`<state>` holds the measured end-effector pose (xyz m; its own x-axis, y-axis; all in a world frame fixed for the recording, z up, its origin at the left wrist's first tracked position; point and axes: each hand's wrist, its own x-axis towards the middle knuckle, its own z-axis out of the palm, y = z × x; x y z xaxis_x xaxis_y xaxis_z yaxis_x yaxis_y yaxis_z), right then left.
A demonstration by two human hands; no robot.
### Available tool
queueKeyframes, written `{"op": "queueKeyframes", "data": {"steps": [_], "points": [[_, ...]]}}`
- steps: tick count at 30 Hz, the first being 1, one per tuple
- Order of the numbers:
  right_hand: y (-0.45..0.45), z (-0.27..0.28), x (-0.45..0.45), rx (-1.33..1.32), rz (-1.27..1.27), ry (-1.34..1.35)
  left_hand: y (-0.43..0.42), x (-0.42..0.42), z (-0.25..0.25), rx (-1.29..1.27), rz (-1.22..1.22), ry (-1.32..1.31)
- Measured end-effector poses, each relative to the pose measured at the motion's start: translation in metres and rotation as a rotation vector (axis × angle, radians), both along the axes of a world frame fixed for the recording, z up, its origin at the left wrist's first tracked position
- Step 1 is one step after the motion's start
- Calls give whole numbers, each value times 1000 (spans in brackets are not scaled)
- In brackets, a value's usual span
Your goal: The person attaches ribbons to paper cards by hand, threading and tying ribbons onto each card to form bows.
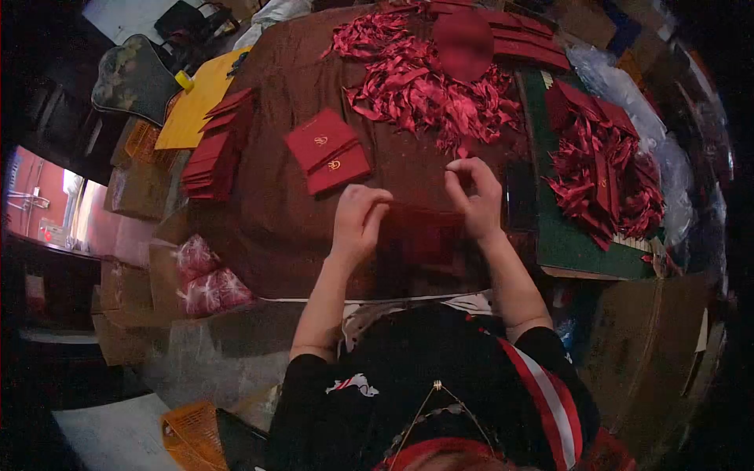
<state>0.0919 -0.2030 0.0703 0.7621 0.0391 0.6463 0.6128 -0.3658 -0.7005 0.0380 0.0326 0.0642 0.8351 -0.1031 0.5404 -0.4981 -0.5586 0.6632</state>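
Observation:
My left hand [361,224] is closed, with thumb and forefinger pinched together. It hovers just below two flat red pouches [326,149] with gold print, which overlap on the brown cloth. Across from it, my right hand [479,200] also pinches, its thumb and forefinger making a ring. What either pinch holds is too small or dim to make out. A dark red flat piece [428,235] lies in shadow between and below my hands. Close above my right fingertips, a strand of ribbon trails from a large heap of shiny red ribbons [432,94].
Brown cloth [271,228] covers the table. Stacked red pouches [212,161] line its left side, near a yellow board [200,102]. On the right, a green mat [550,235] carries more pouches with ribbons [605,173]. Plastic-wrapped red bundles [212,282] rest at lower left.

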Motion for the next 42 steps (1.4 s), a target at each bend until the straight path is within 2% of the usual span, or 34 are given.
{"op": "queueKeyframes", "data": {"steps": [1, 2, 3, 5, 6, 8, 9, 12, 14, 15, 18, 20, 21, 23, 25, 26, 28, 29, 31, 32, 34, 35, 37, 42], "points": [[-3, 2, -2, 90, 9, 76, -2, 7, 6, -26, -18, 110], [-5, 4, -3, 181, 17, 152, -2, 17, 0, -27, -18, 109], [-5, 13, -7, 242, -35, 128, -1, 29, -13, 45, 21, 205], [-8, 11, -5, 142, -69, 47, -7, 42, -18, 152, 121, 430], [-9, 10, -5, 42, -105, -30, -10, 47, -20, 151, 120, 430], [5, -2, -7, -61, -42, 32, -15, 57, -36, 179, 90, 357], [12, -20, -7, -101, 20, 100, -13, 62, -60, 134, 92, 170], [25, -71, -10, -280, 96, 288, -22, 52, -57, 294, 453, -60], [29, -78, -11, -319, 78, 408, -16, 33, -56, 210, 518, 93], [30, -80, -9, -344, 63, 389, -17, 20, -47, 185, 531, 296], [35, -85, -6, -347, 50, 348, -18, -2, -64, 238, 432, 409], [39, -87, -4, -355, 43, 307, -27, -4, -68, 293, 469, 396], [41, -87, -3, -356, 46, 302, -32, -5, -69, 346, 503, 378], [44, -87, -3, -313, 40, 263, -36, -8, -72, 291, 498, 288], [47, -80, -2, -296, 49, 290, -39, -7, -73, 323, 530, 128], [46, -76, -3, -347, 37, 336, -38, -6, -74, 287, 511, 140], [49, -80, 0, -276, 38, 211, -38, -4, -66, 149, 484, 238], [48, -81, 0, -308, 50, 255, -31, 0, -78, 42, 438, 334], [52, -86, 2, -320, 26, 160, -26, 5, -84, -95, 380, 367], [54, -89, 2, -385, 14, 226, -25, 3, -88, -19, 399, 357], [55, -89, 2, -340, 42, 135, -26, 2, -89, 8, 394, 247], [56, -91, 3, -397, 36, 134, -24, 2, -89, 29, 365, 348], [56, -88, 4, -421, 75, 75, -23, 3, -93, 29, 356, 286], [54, -87, 5, -508, 101, 110, -22, -1, -89, 13, 315, 353]]}}
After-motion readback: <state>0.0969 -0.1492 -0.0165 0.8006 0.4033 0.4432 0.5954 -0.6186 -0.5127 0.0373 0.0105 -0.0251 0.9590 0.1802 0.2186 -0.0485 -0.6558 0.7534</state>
